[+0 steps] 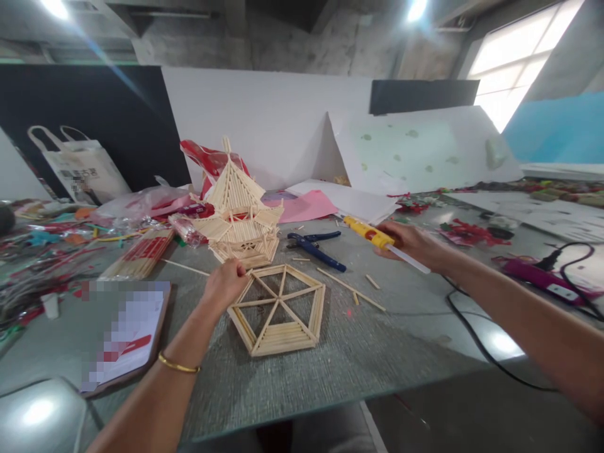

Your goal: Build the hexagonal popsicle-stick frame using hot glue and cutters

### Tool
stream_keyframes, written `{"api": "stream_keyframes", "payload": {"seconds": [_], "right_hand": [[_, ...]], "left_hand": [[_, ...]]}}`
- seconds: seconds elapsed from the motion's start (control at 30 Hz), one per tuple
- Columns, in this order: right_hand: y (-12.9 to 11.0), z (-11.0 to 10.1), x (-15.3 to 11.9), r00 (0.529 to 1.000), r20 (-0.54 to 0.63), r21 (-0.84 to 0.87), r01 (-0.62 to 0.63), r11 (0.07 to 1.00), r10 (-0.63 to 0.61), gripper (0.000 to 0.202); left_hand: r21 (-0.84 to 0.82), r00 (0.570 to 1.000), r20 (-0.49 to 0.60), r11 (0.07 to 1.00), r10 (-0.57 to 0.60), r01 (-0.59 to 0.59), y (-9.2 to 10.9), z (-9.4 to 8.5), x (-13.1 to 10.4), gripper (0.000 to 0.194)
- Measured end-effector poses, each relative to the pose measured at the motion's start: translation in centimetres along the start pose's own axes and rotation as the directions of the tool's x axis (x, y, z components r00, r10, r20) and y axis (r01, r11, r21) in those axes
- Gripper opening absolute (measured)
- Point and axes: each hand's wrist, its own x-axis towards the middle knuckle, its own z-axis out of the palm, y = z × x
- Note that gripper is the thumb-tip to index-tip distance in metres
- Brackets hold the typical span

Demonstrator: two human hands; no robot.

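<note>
A hexagonal frame of wooden sticks (284, 336) lies flat on the table, with spokes meeting at its centre and its near section filled with parallel sticks. My left hand (225, 282) is closed at its far left corner, fingertips partly hidden. Off to the right, my right hand (401, 239) grips a yellow glue gun (370, 233), a clear glue stick poking from its back end and its nozzle pointing left, apart from the frame. Behind the frame stands a pagoda-like stick model (238, 189) with a pointed roof.
Blue-handled pliers (318, 248) and loose sticks (353, 290) lie beyond the frame. A tablet-like screen (127, 333) and packed sticks (139, 251) sit left. At right are a purple power strip (542, 280) and a black cable (476, 343). The table edge (283, 415) is near me.
</note>
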Motion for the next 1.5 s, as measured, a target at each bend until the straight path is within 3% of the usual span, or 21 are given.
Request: {"api": "stream_keyframes", "payload": {"seconds": [0.13,0.27,0.47,0.73,0.9,1.07,1.2,1.37,1.5], "right_hand": [[-3.0,0.7,-1.0,0.993,-0.023,0.006,0.119,0.993,-0.118,0.028],[-5.5,1.2,-1.7,0.988,-0.009,0.098,0.157,0.983,-0.157,0.026],[-7.3,1.2,-2.8,0.98,0.017,0.193,0.19,0.963,-0.197,0.028],[-8.1,0.4,-4.6,0.964,0.104,0.257,0.213,0.943,-0.246,0.028],[-9.0,0.1,-5.9,0.952,0.181,0.295,0.186,0.937,-0.245,0.025],[-9.2,0.6,-6.9,0.929,0.28,0.305,0.154,0.94,-0.243,0.022],[-9.6,0.5,-7.4,0.929,0.254,0.318,0.181,0.931,-0.268,0.019],[-10.3,0.9,-8.3,0.914,0.166,0.275,0.318,0.907,-0.371,0.012],[-11.1,1.8,-8.9,0.902,0.124,0.269,0.371,0.889,-0.414,0.012]], "left_hand": [[-0.019,1.0,-0.013,1.0,0.005,-0.005,0.0,0.1,-0.1,0.009],[-0.073,0.999,-0.039,0.997,-0.017,0.015,-0.1,0.1,-0.2,0.004],[-0.26,0.994,-0.088,0.965,-0.069,0.044,-0.1,0.0,0.1,0.006],[-0.59,0.99,-0.126,0.807,-0.069,-0.018,0.4,0.1,-0.1,0.017],[-0.711,0.978,-0.191,0.699,-0.084,-0.079,1.4,-0.9,-1.0,0.018],[-0.757,0.918,-0.39,0.593,-0.072,-0.275,2.6,-2.2,-2.3,0.017],[-0.75,0.848,-0.525,0.51,-0.07,-0.422,3.2,-2.7,-4.2,0.017],[-0.713,0.778,-0.62,0.485,-0.1,-0.506,3.1,-2.7,-7.0,0.017],[-0.707,0.758,-0.635,0.508,-0.148,-0.492,2.6,-2.3,-8.0,0.018]]}}
